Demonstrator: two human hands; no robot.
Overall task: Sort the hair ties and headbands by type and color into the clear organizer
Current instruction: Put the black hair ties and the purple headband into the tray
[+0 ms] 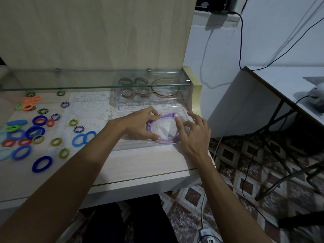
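A clear organizer tray (133, 146) lies on the desk in front of me with purple headbands (166, 115) coiled inside it. My left hand (140, 125) pinches the left side of the purple headbands between thumb and fingers. My right hand (194, 132) presses an extended finger on their right side, its other fingers spread. Behind it stands the clear organizer box (152, 100), holding brown hair ties (127, 92) and a brown headband (165, 88). Several loose hair ties (35, 130) in blue, red, green, orange and striped colors are scattered on the left of the desk.
A glass shelf (57, 87) runs above the back of the desk, over the organizer box. The desk's right edge (198, 169) is close to my right hand. A second table (280, 81) and cables stand at right over patterned floor.
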